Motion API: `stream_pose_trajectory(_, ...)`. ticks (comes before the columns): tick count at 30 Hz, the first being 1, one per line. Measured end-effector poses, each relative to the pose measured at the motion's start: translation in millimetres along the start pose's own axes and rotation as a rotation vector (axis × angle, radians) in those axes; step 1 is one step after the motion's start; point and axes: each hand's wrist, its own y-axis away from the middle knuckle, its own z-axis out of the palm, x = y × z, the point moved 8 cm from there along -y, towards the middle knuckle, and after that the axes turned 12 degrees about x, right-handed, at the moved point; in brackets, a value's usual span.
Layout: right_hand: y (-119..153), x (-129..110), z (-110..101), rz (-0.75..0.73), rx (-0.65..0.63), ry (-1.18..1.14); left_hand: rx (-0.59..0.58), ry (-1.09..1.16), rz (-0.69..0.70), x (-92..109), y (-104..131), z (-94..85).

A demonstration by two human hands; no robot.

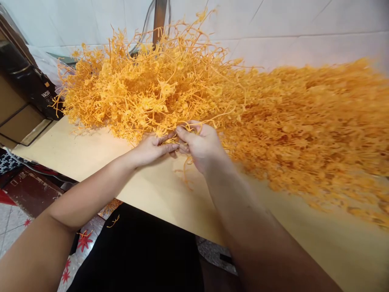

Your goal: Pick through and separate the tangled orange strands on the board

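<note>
A big heap of tangled orange-yellow plastic pieces (146,89) lies along the back of the table, and a second, denser mass of orange pieces (319,129) spreads to the right. At the heap's front edge my two hands meet. My left hand (153,149) pinches thin orange strands between thumb and fingers. My right hand (200,144) is closed on orange strands too, its thumb and fingertips close to the left ones. A few loose strands (187,170) hang below my right hand, over the tabletop.
The pale tabletop (60,148) has its front edge near my body. Cardboard and a black box (42,93) stand at the left, beside a clear plastic bag (48,65). A tiled wall (273,32) rises behind, with a brown post (159,20) and cables.
</note>
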Motion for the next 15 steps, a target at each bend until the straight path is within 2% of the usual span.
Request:
stream_pose_trajectory(3, 1.4, 7.0, 5.4, 0.123, -0.146, -0.159, -0.108, 0.088, 0.012, 1.6, 1.5, 5.5)
stream_pose_trajectory(6, 6.1, 9.0, 10.1, 0.235, -0.285, -0.223, -0.227, 0.132, 0.001, 4.9, 7.0, 10.2)
stream_pose_trajectory(10, 14.3, 8.5, 19.1, 0.275, -0.430, -0.194, -0.491, -0.009, -0.001, 9.7, 24.4, 25.4)
stream_pose_trajectory(12, 14.9, 12.4, 22.2, 0.254, -0.414, -0.137, -0.580, -0.057, -0.009, 11.7, 32.3, 31.3)
stream_pose_trajectory(15, 12.0, 21.0, 23.4, 0.210, -0.299, -0.035, -0.559, -0.032, -0.042, 16.8, 37.1, 32.2)
